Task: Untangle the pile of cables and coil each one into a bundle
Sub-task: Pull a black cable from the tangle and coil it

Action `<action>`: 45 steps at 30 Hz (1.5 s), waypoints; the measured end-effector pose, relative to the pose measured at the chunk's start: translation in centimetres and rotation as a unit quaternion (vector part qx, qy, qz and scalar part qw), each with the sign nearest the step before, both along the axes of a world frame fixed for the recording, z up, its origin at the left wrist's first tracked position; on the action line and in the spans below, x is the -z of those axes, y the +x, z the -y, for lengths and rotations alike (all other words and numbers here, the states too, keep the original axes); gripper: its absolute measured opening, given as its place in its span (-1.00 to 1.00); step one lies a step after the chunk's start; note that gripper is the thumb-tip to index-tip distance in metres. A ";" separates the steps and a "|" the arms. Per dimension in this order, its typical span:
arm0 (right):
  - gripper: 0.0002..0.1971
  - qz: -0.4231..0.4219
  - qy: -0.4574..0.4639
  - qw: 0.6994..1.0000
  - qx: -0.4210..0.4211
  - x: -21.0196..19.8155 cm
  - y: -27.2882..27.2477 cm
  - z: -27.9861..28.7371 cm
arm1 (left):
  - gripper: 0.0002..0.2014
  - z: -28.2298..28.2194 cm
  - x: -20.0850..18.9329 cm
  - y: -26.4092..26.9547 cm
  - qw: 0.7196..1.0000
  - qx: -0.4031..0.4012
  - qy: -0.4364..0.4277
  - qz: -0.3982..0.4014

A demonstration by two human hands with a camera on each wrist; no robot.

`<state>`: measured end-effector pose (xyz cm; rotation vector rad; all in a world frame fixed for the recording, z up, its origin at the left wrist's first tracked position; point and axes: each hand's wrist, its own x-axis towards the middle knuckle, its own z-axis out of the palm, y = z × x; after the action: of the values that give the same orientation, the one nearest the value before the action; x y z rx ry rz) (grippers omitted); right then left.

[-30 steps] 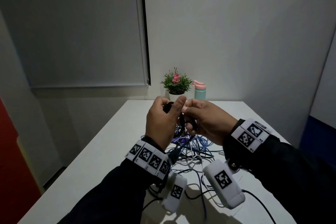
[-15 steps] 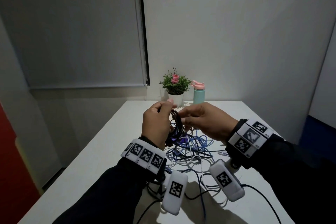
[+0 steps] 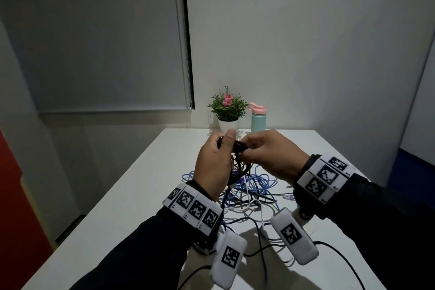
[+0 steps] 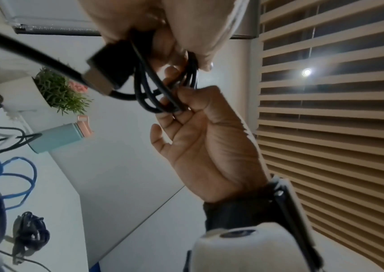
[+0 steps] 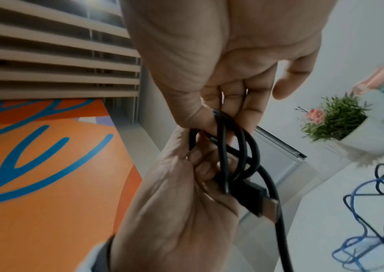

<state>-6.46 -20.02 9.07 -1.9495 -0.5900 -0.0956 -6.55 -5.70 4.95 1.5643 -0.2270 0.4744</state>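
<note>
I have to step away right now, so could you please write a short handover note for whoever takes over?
Left hand: grips the black USB cable coil, plug sticking out.
Right hand: pinches the same loops.
Blue, white and black cables lie tangled on the white table.
Done: one small black bundle beside the pile.
Left: finish this coil, then the rest.

A: Cable pile (image 3: 249, 193) on the desk (image 3: 131, 195), centre. Both hands above it, left hand (image 3: 215, 165) beside right hand (image 3: 275, 158).
B: Behind: plant (image 3: 227, 110) at the far edge, bottle (image 3: 258, 118) just right of it.
</note>
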 end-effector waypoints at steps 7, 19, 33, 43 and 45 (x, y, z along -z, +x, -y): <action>-0.41 -0.152 0.155 0.969 -0.115 0.0 0.4 1.2 | -0.61 -1.4 -0.7 -1.7 0.962 0.249 -0.066 -0.093; -0.91 0.209 -0.077 0.974 -0.034 -0.8 -0.3 1.7 | -0.86 -2.4 -2.3 -2.6 0.947 0.263 -0.137 -0.127; -0.76 -0.009 0.062 0.998 0.004 -0.2 -1.1 1.4 | -0.85 -3.4 -0.3 -1.4 0.956 0.069 0.267 0.101; -0.64 0.099 -0.048 0.993 -0.029 -1.1 0.1 3.0 | -0.87 -4.2 -1.2 -1.8 0.955 0.293 0.029 -0.048; -0.57 0.062 -0.010 0.996 -0.058 -0.5 0.2 3.0 | -0.87 -4.2 -1.3 -2.2 0.941 0.327 -0.022 -0.089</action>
<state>-6.25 -23.05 9.60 -1.9337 -0.7866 -0.1385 -8.75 -1.50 6.21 1.3772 -0.5671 -0.1810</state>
